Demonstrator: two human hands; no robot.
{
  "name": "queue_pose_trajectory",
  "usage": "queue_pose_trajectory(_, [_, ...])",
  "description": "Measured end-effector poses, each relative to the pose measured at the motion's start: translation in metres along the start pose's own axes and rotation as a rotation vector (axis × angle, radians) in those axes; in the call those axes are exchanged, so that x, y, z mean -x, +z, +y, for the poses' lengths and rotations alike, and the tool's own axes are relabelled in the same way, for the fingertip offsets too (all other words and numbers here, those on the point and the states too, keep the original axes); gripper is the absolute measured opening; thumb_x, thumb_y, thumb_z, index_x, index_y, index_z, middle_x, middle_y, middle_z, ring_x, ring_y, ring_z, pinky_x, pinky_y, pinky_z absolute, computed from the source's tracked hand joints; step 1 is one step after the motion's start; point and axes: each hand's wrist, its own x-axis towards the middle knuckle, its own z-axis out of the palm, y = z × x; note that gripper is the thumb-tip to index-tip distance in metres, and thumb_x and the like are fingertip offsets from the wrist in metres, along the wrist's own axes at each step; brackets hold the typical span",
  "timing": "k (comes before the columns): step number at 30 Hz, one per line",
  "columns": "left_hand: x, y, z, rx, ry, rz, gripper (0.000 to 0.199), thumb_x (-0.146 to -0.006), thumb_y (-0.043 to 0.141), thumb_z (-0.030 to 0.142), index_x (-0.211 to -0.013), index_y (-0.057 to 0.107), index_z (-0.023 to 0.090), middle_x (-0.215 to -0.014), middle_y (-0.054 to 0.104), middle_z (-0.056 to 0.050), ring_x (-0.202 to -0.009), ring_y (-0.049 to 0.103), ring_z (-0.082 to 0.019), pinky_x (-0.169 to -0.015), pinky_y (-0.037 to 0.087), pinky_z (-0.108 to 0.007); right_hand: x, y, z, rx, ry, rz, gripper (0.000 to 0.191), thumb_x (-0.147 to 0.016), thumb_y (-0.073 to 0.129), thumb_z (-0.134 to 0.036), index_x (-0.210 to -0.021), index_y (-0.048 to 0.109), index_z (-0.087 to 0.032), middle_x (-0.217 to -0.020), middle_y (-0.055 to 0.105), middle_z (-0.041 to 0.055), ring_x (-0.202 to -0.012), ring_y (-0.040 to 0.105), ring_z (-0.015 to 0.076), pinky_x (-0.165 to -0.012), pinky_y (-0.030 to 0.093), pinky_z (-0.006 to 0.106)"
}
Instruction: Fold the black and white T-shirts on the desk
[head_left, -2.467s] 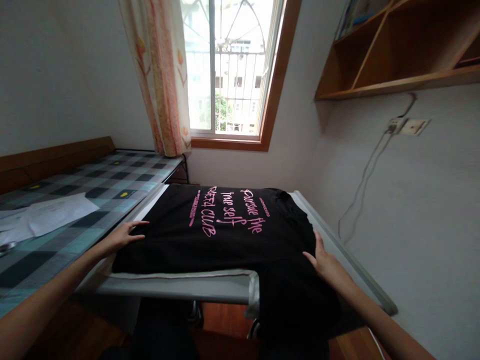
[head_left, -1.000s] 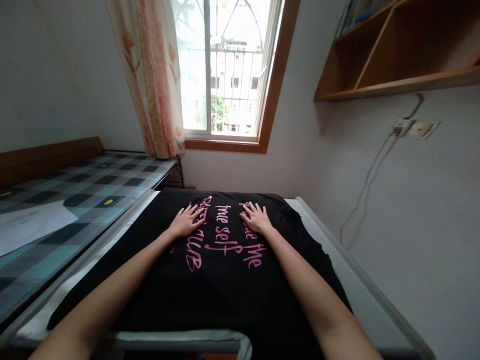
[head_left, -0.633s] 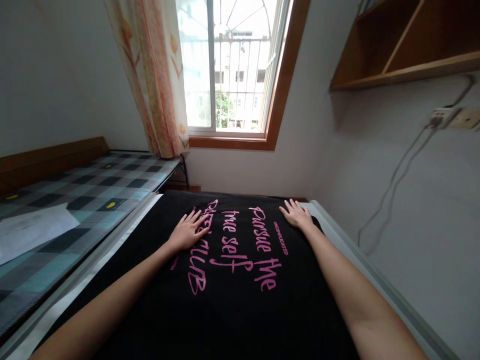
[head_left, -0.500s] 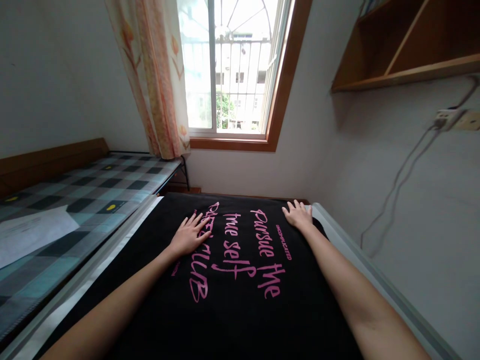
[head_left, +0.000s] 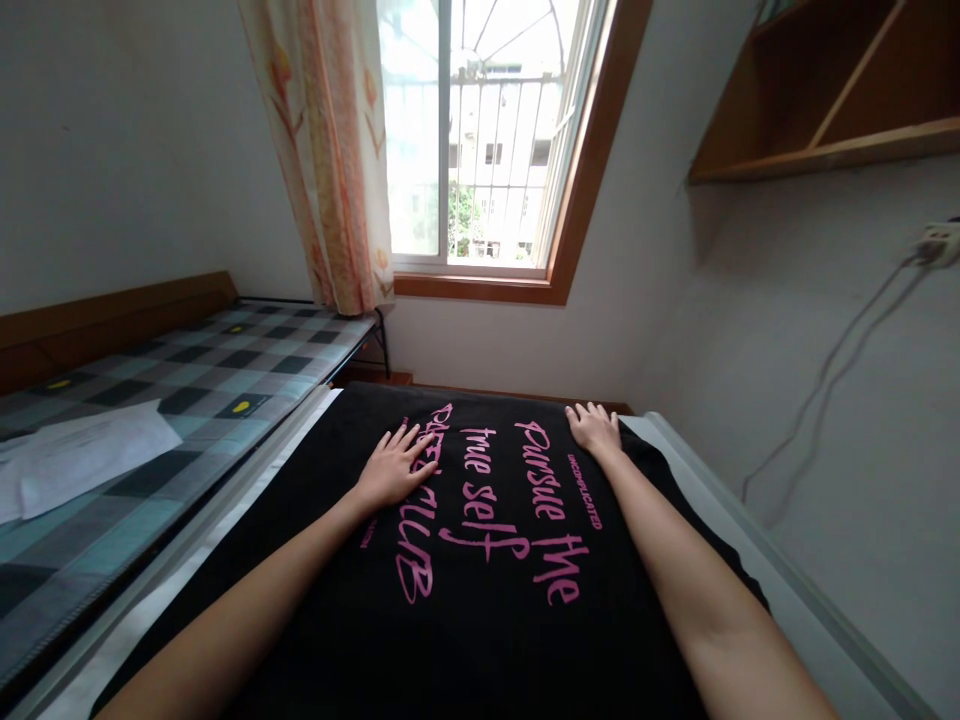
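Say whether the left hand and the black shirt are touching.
Touching: the head view shows the left hand spread on the black shirt, covering part of its print.

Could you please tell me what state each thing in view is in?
Black T-shirt with pink lettering, spread flat, lettering up.
Left hand, open, palm down on the lettering.
Right hand, open, palm down near the shirt's far edge.
Orange flowered curtain, drawn to one side.
White paper sheets, lying on the checked mattress.
Small wall plug, plugged in.
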Motion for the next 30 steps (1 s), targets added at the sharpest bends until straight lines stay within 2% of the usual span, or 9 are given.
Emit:
queue_pose_trajectory(3, [-0.001, 0.001, 0.0, 0.02, -0.002, -0.007, 0.068, -0.092, 0.03, 0.068, -0.149, 0.037, 0.032, -0.158, 0.03, -0.004, -0.147, 0.019, -0.03, -0.118, 0.018, -0.05, 0.023, -0.003, -0.021, -0.033, -0.077, -0.009, 0.067, -0.098, 0.02, -0.052, -0.148, 0.039, -0.013, -0.157, 0.029, 0.0162, -0.143, 0.027, 0.032, -0.114, 0.019, 0.053])
queue_pose_trajectory(8, [-0.001, 0.0, 0.001, 0.025, 0.002, -0.024, 0.069, -0.092, 0.029, 0.069, -0.15, 0.035, 0.032, -0.159, 0.028, -0.004, -0.148, 0.016, -0.03, -0.117, 0.016, -0.05, 0.085, -0.003, -0.076, -0.07, -0.443, -0.089, 0.068, -0.096, 0.019, -0.061, -0.15, 0.038, -0.023, -0.16, 0.024, 0.01, -0.146, 0.02, 0.0294, -0.116, 0.013, 0.054])
queue_pose_trajectory(11, [0.001, -0.001, 0.0, 0.023, 0.013, -0.024, 0.07, -0.092, 0.028, 0.068, -0.151, 0.033, 0.031, -0.159, 0.027, -0.004, -0.149, 0.014, -0.029, -0.117, 0.016, -0.05, 0.11, -0.006, -0.083, -0.042, -0.479, -0.113, 0.069, -0.096, 0.019, -0.062, -0.15, 0.036, -0.023, -0.16, 0.022, 0.0111, -0.147, 0.017, 0.0281, -0.117, 0.011, 0.054])
queue_pose_trajectory(13, [0.003, -0.002, -0.001, 0.026, 0.019, -0.027, 0.069, -0.093, 0.027, 0.066, -0.151, 0.032, 0.03, -0.159, 0.026, -0.005, -0.149, 0.013, -0.029, -0.117, 0.016, -0.05, 0.118, -0.009, -0.074, -0.027, -0.46, -0.121, 0.067, -0.097, 0.019, -0.059, -0.151, 0.034, -0.022, -0.16, 0.02, 0.0127, -0.147, 0.019, 0.0277, -0.117, 0.012, 0.053])
queue_pose_trajectory(17, [0.011, -0.006, -0.003, 0.029, 0.018, -0.041, 0.068, -0.094, 0.025, 0.066, -0.152, 0.03, 0.029, -0.159, 0.025, -0.007, -0.149, 0.013, -0.028, -0.117, 0.015, -0.05, 0.131, -0.013, -0.039, -0.012, -0.457, -0.115, 0.065, -0.098, 0.02, -0.058, -0.152, 0.033, -0.024, -0.16, 0.021, 0.0118, -0.146, 0.021, 0.0262, -0.117, 0.016, 0.05])
queue_pose_trajectory(24, [0.035, -0.019, -0.006, 0.026, 0.147, -0.131, 0.068, -0.093, 0.031, 0.066, -0.152, 0.029, 0.032, -0.16, 0.021, -0.005, -0.149, 0.011, -0.028, -0.118, 0.011, -0.051, 0.165, -0.021, 0.028, 0.033, -0.446, 0.023, 0.062, -0.098, 0.025, -0.054, -0.149, 0.039, -0.023, -0.159, 0.024, 0.0121, -0.145, 0.026, 0.0288, -0.116, 0.021, 0.051])
queue_pose_trajectory(27, [0.056, -0.027, -0.017, 0.024, 0.186, -0.156, 0.067, -0.093, 0.033, 0.064, -0.152, 0.028, 0.032, -0.16, 0.02, -0.003, -0.149, 0.012, -0.026, -0.119, 0.011, -0.048, 0.173, -0.022, 0.056, 0.03, -0.386, 0.016, 0.06, -0.097, 0.029, -0.052, -0.148, 0.042, -0.022, -0.157, 0.029, 0.0121, -0.143, 0.03, 0.0292, -0.115, 0.024, 0.052])
queue_pose_trajectory(30, [0.078, -0.033, -0.042, 0.041, 0.192, -0.128, 0.064, -0.093, 0.035, 0.063, -0.15, 0.034, 0.032, -0.159, 0.024, -0.002, -0.148, 0.016, -0.025, -0.12, 0.013, -0.046, 0.177, -0.019, 0.076, -0.001, -0.339, 0.062, 0.059, -0.096, 0.032, -0.047, -0.146, 0.044, -0.019, -0.154, 0.037, 0.0128, -0.142, 0.033, 0.029, -0.114, 0.027, 0.05])
